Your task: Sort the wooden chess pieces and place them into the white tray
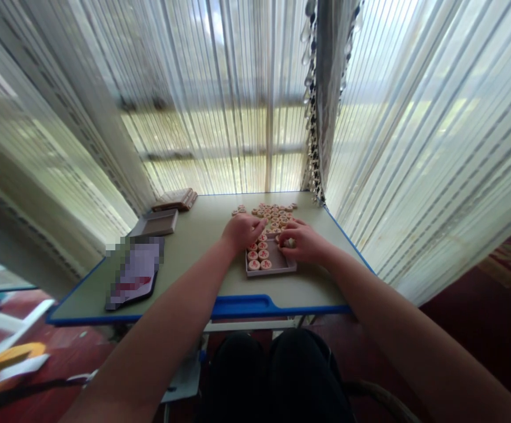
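Note:
A shallow open box (271, 272) holds round Chinese chess pieces with red characters (263, 255), lined up in two columns along its left side; the right part shows bare bottom. My left hand (240, 230) is closed at the box's far left corner, its fingertips over the upper pieces; what they hold, if anything, is hidden. Over the right side of the box, my right hand (304, 242) pinches a Chinese chess piece (277, 239), partly covered by the fingers. More loose pieces (274, 212) are bunched on the table beyond the box.
On the table (197, 258), a shallow box lid or tray (154, 223) sits at the left, with a stacked brown bundle (176, 199) behind it. A tablet or phone (136, 273), partly blurred, lies front left. A blue pen groove (241, 304) marks the near edge. Curtains (237, 117) hang behind.

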Tool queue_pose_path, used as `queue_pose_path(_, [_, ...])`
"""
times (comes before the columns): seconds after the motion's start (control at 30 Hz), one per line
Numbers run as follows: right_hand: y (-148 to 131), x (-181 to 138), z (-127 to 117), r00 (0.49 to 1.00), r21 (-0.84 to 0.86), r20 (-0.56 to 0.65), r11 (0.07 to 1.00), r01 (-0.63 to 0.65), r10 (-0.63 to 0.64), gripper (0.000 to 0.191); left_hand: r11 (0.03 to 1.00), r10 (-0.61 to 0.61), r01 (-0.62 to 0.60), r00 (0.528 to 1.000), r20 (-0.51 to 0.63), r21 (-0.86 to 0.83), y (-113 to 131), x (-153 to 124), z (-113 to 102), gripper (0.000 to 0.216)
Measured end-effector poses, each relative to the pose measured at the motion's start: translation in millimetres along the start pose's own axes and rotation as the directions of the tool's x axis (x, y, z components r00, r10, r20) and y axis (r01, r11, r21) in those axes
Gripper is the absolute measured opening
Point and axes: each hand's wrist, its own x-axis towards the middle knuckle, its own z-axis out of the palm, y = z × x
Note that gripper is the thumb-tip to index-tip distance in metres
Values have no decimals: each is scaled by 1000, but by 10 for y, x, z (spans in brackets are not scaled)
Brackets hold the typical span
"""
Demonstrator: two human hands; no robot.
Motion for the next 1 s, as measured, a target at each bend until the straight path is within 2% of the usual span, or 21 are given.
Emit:
queue_pose_path(0.2, [-18,1,-53,1000,40,-11,999,-12,12,10,998,-58,58,998,-8,-2,-34,-8,3,48])
queue_pose_path(0.27, [25,13,-48,994,80,-105,996,-34,42,19,998,-67,67,998,-14,-10,-44,-11,0,48])
queue_pose_path(0.3, [62,23,-35,979,96,-186,993,-71,88,27,998,-66,66,998,-15,-14,-47,-12,-1,49])
queue_pose_path(0.37, [160,50,10,909,103,-360,977,-186,211,40,998,-58,58,998,-14,-20,-49,-13,-2,49])
queue_pose_path(0.43, [271,83,70,847,64,-445,954,-292,289,41,998,-50,50,999,-14,-24,-47,-12,-4,50])
queue_pose_path(0.47, [323,100,102,846,33,-440,947,-320,301,40,999,-49,49,999,-16,-24,-44,-12,-5,50])
queue_pose_path(0.53, [406,130,157,876,-26,-376,941,-337,303,37,999,-49,49,999,-16,-21,-38,-10,-6,51])
queue_pose_path(0.6, [452,151,192,914,-59,-284,946,-317,289,32,999,-46,46,999,-18,-16,-31,-9,-6,52])
queue_pose_path(0.67, [465,162,201,930,-60,-239,952,-302,279,27,999,-37,37,999,-16,-12,-23,-7,-2,52])
queue_pose_path(0.83, [436,148,146,917,-32,-267,949,-314,295,22,999,-36,36,999,-12,-27,-11,-6,3,52])
queue_pose_path(1.0, [404,121,87,916,-74,-271,943,-325,295,21,999,-39,38,999,-16,-24,-27,-10,3,51])
